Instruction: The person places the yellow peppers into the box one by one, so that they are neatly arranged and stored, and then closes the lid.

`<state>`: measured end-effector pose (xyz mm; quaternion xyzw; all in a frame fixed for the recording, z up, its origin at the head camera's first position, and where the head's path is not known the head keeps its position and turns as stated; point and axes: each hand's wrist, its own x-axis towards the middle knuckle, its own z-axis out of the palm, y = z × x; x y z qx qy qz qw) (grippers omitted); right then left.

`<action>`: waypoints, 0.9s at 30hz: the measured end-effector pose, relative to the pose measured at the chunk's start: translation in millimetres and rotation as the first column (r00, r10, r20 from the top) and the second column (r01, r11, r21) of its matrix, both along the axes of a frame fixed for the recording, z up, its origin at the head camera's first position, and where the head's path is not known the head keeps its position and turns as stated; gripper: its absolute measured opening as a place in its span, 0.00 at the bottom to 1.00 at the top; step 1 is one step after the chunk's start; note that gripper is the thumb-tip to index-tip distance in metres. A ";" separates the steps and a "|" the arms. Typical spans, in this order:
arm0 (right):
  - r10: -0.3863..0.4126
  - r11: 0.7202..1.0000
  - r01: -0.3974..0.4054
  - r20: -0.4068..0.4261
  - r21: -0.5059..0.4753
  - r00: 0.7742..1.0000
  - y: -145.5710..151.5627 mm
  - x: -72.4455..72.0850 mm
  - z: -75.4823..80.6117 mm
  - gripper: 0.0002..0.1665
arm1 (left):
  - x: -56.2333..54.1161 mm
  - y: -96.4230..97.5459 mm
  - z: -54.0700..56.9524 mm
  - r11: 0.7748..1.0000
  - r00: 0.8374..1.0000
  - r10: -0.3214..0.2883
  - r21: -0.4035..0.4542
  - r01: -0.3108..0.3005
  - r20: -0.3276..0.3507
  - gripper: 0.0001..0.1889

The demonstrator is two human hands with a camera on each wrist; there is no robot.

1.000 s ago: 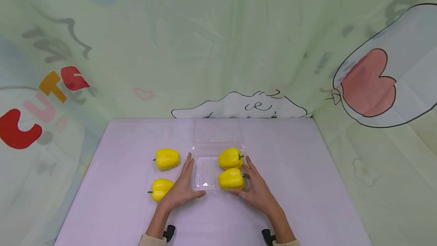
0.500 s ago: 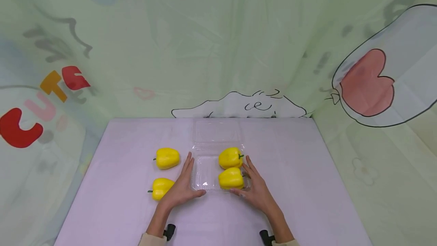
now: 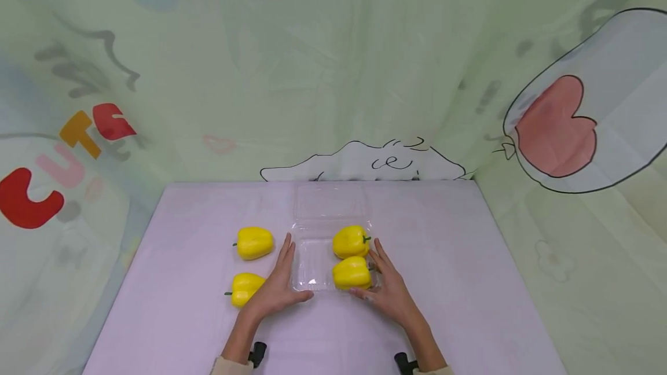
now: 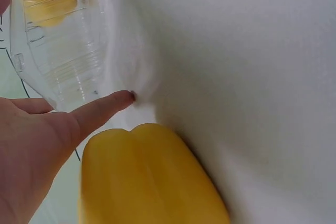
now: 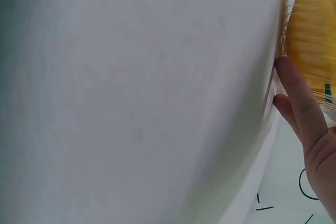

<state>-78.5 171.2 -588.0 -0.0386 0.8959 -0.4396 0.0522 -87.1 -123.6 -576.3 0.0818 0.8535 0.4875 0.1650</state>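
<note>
A clear plastic clamshell box (image 3: 314, 265) lies on the table with its lid (image 3: 330, 201) folded back away from me. Two yellow bell peppers, a far one (image 3: 351, 241) and a near one (image 3: 351, 273), sit side by side in its right half. My left hand (image 3: 276, 288) is at the box's left side, fingers straight and thumb along the front edge. At the right side, my right hand (image 3: 391, 294) has extended fingers against the wall and its thumb at the front corner. The right wrist view shows a pepper (image 5: 310, 35) through the clear wall.
Two more yellow bell peppers rest on the table left of the box, one farther back (image 3: 255, 243) and one nearer (image 3: 245, 288), partly hidden by the left hand. Printed cloth (image 3: 323, 85) hangs behind and along both sides of the lilac table (image 3: 443, 247).
Both hands stay in place around the box, and the peppers keep their places. Only a slight shift of the whole head view shows.
</note>
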 end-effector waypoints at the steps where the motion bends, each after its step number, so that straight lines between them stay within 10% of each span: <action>1: 0.000 1.000 0.000 0.000 0.000 1.000 -0.3 -0.2 -0.3 0.67 | 0.3 -0.2 0.9 1.000 1.000 0.001 -0.001 -0.001 0.001 0.66; 11: -0.012 1.000 0.012 0.001 -0.008 1.000 -1.9 -1.2 1.2 0.66 | 8.1 -12.4 21.4 0.995 1.000 0.004 -0.103 -0.007 -0.030 0.56; 21: -0.028 1.000 0.029 0.030 -0.005 0.999 -2.1 0.3 2.1 0.68 | 35.2 -67.1 48.9 0.972 0.966 0.059 -0.205 -0.113 -0.251 0.41; 27: -0.024 1.000 0.024 0.041 -0.013 0.999 -0.8 0.5 2.9 0.69 | 46.4 -104.3 47.3 0.958 0.974 0.112 -0.241 -0.158 -0.195 0.44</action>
